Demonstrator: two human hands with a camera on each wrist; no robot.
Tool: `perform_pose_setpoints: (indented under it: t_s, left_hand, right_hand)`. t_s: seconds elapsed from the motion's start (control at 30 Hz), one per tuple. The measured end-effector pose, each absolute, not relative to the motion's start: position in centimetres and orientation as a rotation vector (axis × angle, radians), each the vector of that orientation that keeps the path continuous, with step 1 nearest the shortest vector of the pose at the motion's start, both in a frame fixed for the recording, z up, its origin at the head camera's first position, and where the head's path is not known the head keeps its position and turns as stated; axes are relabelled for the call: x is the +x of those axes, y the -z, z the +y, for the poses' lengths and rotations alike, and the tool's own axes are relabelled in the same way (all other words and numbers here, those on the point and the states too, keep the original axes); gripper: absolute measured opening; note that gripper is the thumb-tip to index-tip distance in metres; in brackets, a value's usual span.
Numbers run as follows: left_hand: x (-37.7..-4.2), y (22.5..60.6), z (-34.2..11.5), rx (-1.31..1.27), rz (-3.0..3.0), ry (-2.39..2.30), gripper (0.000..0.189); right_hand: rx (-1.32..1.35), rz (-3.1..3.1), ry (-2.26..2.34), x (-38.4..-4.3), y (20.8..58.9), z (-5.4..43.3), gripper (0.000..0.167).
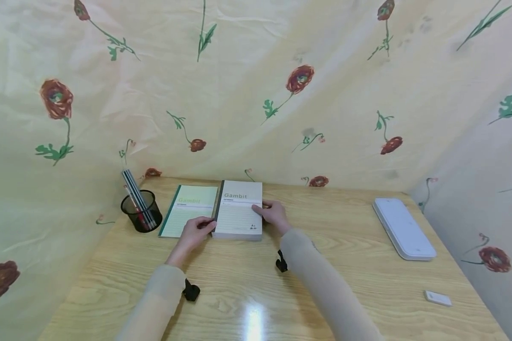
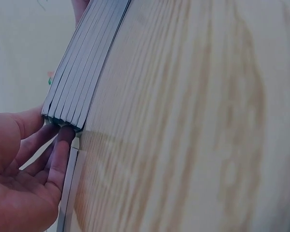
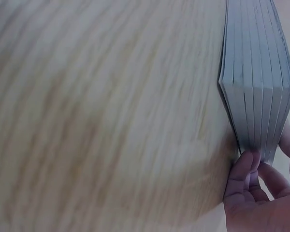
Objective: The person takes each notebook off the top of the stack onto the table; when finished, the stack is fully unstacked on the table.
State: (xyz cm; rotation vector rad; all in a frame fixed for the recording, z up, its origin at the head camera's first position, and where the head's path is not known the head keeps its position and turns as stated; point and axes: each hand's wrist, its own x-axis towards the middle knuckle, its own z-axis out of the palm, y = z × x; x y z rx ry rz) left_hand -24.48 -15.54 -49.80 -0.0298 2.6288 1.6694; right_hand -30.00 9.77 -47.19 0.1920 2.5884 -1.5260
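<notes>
The wood table (image 1: pixel 247 270) is shining, with wavy brown lines running across it. The pile (image 1: pixel 237 208) is sitting at twelve o'clock, between my hands, its long way running from twelve to six. My left hand (image 1: pixel 196 232) is pinching its dark side at eight o'clock; my right hand (image 1: pixel 276 214) is pinching its three o'clock side, thumb on top. Both are touching, so neither is nearer. Flat paper layers are making a thick brick. The smooth white box (image 1: pixel 403 229) is lying at two o'clock. The pale green book (image 1: pixel 189 195) is lying at the pile's nine o'clock. Past it, the round black mesh cup (image 1: pixel 142 225) is holding thin pencils (image 1: pixel 132 184).
</notes>
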Motion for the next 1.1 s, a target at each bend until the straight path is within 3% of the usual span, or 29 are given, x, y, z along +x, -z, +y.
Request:
perform_pose_setpoints:
  t_s: [0.5, 1.1]
  left_hand:
    - [-24.6, 49.8, -15.6, -0.009, 2.691, -1.633, 0.027]
    - [-24.5, 49.7, -15.5, 0.0, 2.704, -1.651, 0.023]
  right_hand:
    - [0.11, 2.642, 1.443, -30.4, 47.4, 10.3, 0.044]
    - [0.107, 2.593, 1.522, -30.3, 46.9, 11.2, 0.046]
